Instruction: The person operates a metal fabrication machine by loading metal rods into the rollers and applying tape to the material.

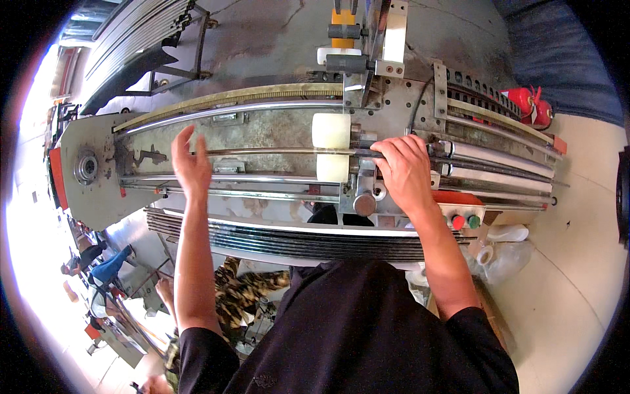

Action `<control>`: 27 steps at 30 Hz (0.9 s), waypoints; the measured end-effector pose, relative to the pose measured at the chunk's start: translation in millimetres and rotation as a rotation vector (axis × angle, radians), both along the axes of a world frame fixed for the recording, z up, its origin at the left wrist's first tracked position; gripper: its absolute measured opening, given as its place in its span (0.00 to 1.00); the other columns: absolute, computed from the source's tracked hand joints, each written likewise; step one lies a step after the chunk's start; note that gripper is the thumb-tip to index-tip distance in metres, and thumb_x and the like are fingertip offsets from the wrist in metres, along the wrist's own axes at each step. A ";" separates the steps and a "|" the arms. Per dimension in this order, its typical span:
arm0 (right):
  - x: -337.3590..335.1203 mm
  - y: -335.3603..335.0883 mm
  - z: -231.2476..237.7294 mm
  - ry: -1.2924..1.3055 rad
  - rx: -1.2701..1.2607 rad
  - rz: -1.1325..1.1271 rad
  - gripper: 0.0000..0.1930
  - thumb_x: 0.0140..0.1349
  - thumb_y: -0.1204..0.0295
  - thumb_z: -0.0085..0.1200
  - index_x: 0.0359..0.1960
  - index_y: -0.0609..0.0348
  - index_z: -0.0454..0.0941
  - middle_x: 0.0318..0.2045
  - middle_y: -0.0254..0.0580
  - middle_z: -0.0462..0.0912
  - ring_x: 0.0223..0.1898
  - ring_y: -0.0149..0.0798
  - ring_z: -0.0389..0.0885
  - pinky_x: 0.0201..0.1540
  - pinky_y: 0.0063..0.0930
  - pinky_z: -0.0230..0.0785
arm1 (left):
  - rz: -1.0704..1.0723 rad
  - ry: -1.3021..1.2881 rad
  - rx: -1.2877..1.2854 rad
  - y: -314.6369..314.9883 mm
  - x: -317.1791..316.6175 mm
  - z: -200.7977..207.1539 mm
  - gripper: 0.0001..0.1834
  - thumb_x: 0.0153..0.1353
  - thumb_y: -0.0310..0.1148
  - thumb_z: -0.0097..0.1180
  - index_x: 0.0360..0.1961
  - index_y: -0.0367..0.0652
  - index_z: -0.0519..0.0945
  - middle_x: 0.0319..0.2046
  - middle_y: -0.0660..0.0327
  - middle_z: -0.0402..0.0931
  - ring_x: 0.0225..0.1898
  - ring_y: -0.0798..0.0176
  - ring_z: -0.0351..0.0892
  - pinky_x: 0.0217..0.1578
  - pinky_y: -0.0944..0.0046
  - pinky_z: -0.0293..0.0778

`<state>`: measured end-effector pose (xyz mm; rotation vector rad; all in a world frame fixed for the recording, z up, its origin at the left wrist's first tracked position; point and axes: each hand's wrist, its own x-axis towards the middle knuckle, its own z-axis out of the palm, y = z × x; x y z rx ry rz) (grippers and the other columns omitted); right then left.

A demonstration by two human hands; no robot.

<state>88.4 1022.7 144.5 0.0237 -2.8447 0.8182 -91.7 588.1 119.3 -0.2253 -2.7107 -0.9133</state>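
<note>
A long thin metal rod (pixel 269 152) runs lengthwise over the bed of a machine, passing between two cream-coloured rollers (pixel 331 131). My right hand (pixel 403 164) is closed over the dark part of the rod, just right of the rollers, its fingers curled down over the top. What lies under the palm is hidden. Near the rod's left end my left hand (pixel 191 164) is raised, thumb and fingers apart and slightly blurred, with nothing seen in it. A round metal knob (pixel 365 204) sits below the rollers, left of my right wrist.
Several dark rods (pixel 315 244) lie side by side along the machine's near edge. A control box (pixel 462 217) with red and green buttons stands at right. Red fire extinguishers (pixel 535 108) are at far right. More bars rest on a rack (pixel 134 46) at far left. Another person's camouflage clothing (pixel 246 292) shows below.
</note>
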 end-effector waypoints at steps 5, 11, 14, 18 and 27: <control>-0.8 -1.5 10.7 0.013 0.001 -0.002 0.13 0.58 0.72 0.71 0.45 0.53 0.86 0.43 0.38 0.88 0.51 0.48 0.83 0.65 0.48 0.68 | -0.397 -0.781 0.129 159.4 -6.4 28.9 0.27 0.75 0.47 0.65 0.66 0.38 0.82 0.60 0.50 0.86 0.63 0.57 0.83 0.64 0.56 0.76; 3.5 -2.1 24.0 0.016 -0.028 -0.017 0.15 0.55 0.74 0.73 0.45 0.53 0.86 0.43 0.38 0.88 0.49 0.47 0.83 0.64 0.47 0.69 | -0.621 -1.190 0.056 253.5 -51.1 -13.6 0.24 0.70 0.52 0.70 0.51 0.40 0.92 0.45 0.56 0.91 0.49 0.63 0.85 0.54 0.58 0.79; 10.0 -3.7 27.1 0.022 -0.046 -0.009 0.16 0.54 0.75 0.73 0.45 0.53 0.86 0.42 0.37 0.88 0.49 0.47 0.83 0.64 0.47 0.69 | -0.704 -1.145 -0.052 242.5 -68.7 -59.9 0.14 0.69 0.42 0.71 0.44 0.42 0.94 0.36 0.62 0.91 0.39 0.68 0.86 0.46 0.60 0.82; 20.2 -3.0 29.7 0.013 -0.075 0.009 0.16 0.53 0.75 0.73 0.45 0.53 0.86 0.42 0.36 0.88 0.49 0.45 0.84 0.63 0.46 0.70 | -0.613 -1.205 -0.085 206.5 -68.4 -75.2 0.10 0.68 0.35 0.68 0.44 0.42 0.94 0.33 0.62 0.91 0.34 0.69 0.86 0.40 0.64 0.85; 38.8 -6.9 15.1 -0.022 -0.120 0.063 0.14 0.54 0.75 0.73 0.43 0.55 0.86 0.41 0.38 0.87 0.47 0.47 0.83 0.61 0.47 0.71 | -0.805 -1.440 -0.300 166.0 5.2 -38.6 0.14 0.63 0.35 0.67 0.43 0.36 0.92 0.30 0.58 0.90 0.35 0.66 0.88 0.39 0.64 0.84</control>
